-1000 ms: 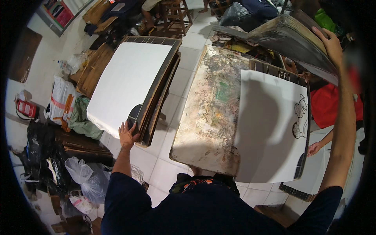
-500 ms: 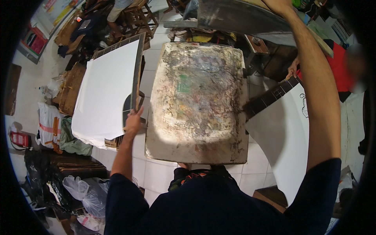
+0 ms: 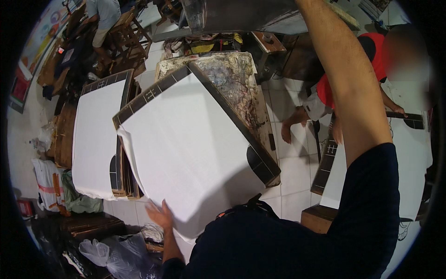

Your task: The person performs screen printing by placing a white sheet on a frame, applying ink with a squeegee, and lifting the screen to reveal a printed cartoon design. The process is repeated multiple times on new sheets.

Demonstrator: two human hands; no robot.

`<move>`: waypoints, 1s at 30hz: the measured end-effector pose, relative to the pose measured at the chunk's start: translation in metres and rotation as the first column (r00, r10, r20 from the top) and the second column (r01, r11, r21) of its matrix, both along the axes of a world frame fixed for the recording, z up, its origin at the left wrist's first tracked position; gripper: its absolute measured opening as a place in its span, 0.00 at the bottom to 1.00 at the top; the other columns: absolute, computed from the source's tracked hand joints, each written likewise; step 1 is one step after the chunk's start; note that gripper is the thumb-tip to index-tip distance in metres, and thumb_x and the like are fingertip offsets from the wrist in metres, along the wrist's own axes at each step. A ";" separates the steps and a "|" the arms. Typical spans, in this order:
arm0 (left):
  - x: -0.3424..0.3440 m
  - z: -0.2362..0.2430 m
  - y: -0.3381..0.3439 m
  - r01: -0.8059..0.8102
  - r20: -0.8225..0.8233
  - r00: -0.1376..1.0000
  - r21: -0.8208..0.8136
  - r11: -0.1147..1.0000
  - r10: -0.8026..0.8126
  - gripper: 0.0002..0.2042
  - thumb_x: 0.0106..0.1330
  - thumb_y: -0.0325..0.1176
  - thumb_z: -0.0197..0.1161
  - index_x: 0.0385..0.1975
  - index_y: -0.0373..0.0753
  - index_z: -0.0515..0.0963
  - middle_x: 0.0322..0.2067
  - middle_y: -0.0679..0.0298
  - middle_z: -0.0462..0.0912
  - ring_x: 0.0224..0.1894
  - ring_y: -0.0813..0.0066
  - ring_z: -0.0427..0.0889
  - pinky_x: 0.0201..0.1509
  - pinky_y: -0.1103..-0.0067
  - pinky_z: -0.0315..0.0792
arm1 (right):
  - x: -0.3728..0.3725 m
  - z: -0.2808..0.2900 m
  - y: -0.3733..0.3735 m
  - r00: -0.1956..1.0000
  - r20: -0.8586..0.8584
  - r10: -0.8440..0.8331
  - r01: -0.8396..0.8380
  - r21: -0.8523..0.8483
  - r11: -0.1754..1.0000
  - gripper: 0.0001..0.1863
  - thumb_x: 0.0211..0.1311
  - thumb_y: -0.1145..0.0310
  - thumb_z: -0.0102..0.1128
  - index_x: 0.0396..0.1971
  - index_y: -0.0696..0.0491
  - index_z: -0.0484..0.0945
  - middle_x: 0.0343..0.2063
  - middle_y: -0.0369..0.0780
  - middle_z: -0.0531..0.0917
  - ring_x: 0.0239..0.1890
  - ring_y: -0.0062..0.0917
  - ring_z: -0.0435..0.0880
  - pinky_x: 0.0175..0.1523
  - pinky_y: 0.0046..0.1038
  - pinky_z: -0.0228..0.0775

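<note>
A dark-edged board covered with white cloth lies slanted over the paint-stained table. Beside its near left edge is my left hand, fingers apart, closing on nothing; whether it touches the cloth I cannot tell. A loose fold of that cloth hangs along the left side. My right arm reaches up toward a raised dark grey panel at the far side, and the right hand itself is beyond the upper edge of the picture. To the left rests a stack of similar boards, a white cloth on its top one.
At the right, a co-worker in red bends over another white-covered board with black line drawing. Plastic bags lie at the lower left. A wooden stool stands at the far left, a wooden box at the near right.
A cloth-covered board has come from the left stack onto the stained table. My left hand has let go and moved nearer. The co-worker has carried the drawn-on board farther right.
</note>
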State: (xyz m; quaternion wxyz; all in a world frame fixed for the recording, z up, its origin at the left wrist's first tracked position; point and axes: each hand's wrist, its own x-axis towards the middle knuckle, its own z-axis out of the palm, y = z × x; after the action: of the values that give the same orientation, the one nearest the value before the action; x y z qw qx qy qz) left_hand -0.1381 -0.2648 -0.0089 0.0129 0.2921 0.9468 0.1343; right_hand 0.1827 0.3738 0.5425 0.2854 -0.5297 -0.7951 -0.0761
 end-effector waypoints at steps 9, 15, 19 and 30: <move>-0.027 -0.024 -0.002 -0.499 0.521 0.799 0.297 0.814 0.299 0.39 0.75 0.65 0.53 0.40 0.22 0.81 0.35 0.47 0.86 0.35 0.52 0.82 0.46 0.61 0.75 | -0.003 -0.007 -0.020 0.999 -0.035 0.013 -0.015 -0.066 0.998 0.45 0.49 0.23 0.66 0.43 0.55 0.91 0.43 0.51 0.90 0.47 0.42 0.90 0.57 0.38 0.77; -0.084 0.047 0.051 -0.308 0.288 0.918 0.086 0.948 0.272 0.37 0.73 0.63 0.58 0.38 0.21 0.81 0.36 0.39 0.86 0.39 0.46 0.84 0.48 0.57 0.75 | 0.000 -0.012 -0.025 0.998 -0.037 0.041 -0.044 -0.081 0.996 0.44 0.49 0.23 0.67 0.37 0.57 0.91 0.35 0.49 0.91 0.41 0.39 0.90 0.51 0.37 0.77; -0.102 0.050 0.107 -0.056 0.233 0.972 0.197 0.979 0.008 0.44 0.64 0.66 0.66 0.53 0.19 0.78 0.47 0.35 0.85 0.52 0.39 0.84 0.58 0.58 0.75 | 0.001 -0.012 -0.024 0.997 -0.061 0.049 -0.053 -0.065 0.996 0.44 0.49 0.23 0.67 0.35 0.57 0.91 0.35 0.49 0.91 0.40 0.38 0.90 0.50 0.37 0.77; -0.061 0.031 0.128 0.062 0.328 0.942 0.037 0.997 -0.071 0.50 0.47 0.70 0.77 0.53 0.23 0.77 0.47 0.37 0.85 0.51 0.39 0.85 0.58 0.58 0.77 | 0.000 0.003 0.015 0.998 -0.020 0.064 -0.065 -0.050 0.997 0.46 0.47 0.21 0.66 0.37 0.56 0.92 0.39 0.51 0.91 0.44 0.40 0.90 0.54 0.38 0.78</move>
State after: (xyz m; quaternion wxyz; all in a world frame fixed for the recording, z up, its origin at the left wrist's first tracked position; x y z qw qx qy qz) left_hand -0.1996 -0.1366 0.0223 0.1716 0.2976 0.9191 0.1929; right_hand 0.1832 0.3886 0.5451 0.2815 -0.5115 -0.8108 -0.0416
